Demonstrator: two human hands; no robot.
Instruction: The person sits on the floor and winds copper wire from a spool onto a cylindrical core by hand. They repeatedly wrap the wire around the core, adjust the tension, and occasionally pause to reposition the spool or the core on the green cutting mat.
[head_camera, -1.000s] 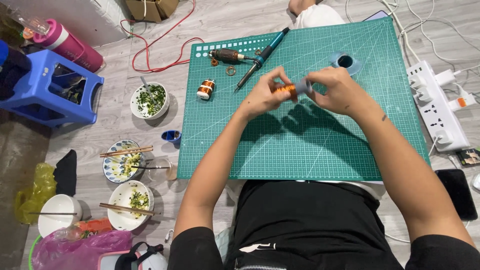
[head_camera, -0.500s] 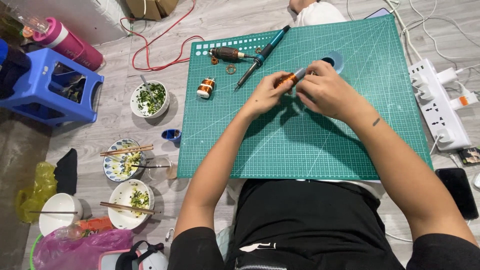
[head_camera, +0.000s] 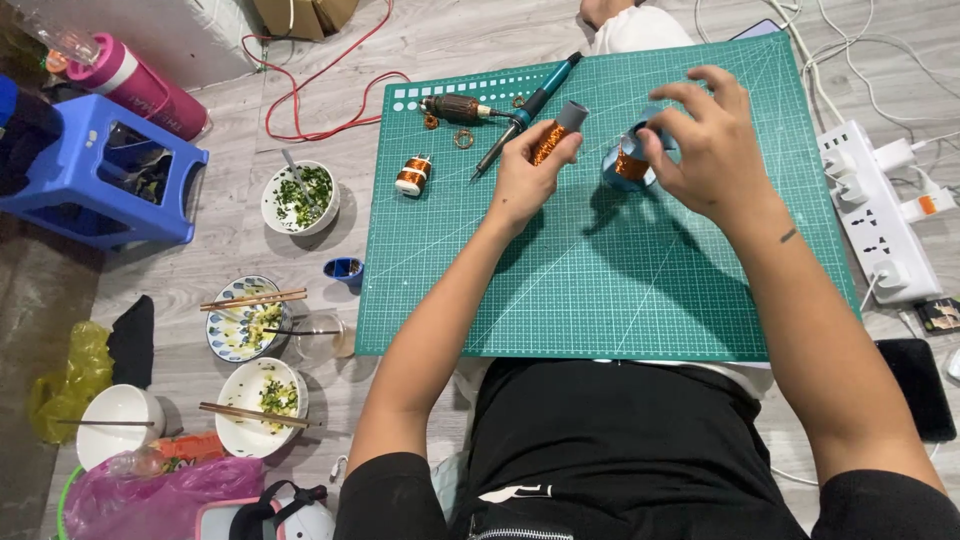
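Winding copper wire over the green cutting mat (head_camera: 600, 280).
Left hand (head_camera: 525, 180) pinched a grey copper-wound rod (head_camera: 556, 131); right hand (head_camera: 705, 150) gripped a blue wire spool (head_camera: 625, 166), both above the mat.

Head camera, steeply downward, near cutting mat (head_camera: 600, 260)

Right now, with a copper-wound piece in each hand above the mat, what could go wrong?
1. The left hand pinches the grey tube wound with copper wire only at its lower end; it might slip and loosen the winding.
2. The right hand holds the blue spool just above the cutting mat; if dropped, it could roll.
3. The teal-handled tool lies close under the left hand, so a knock seems possible.
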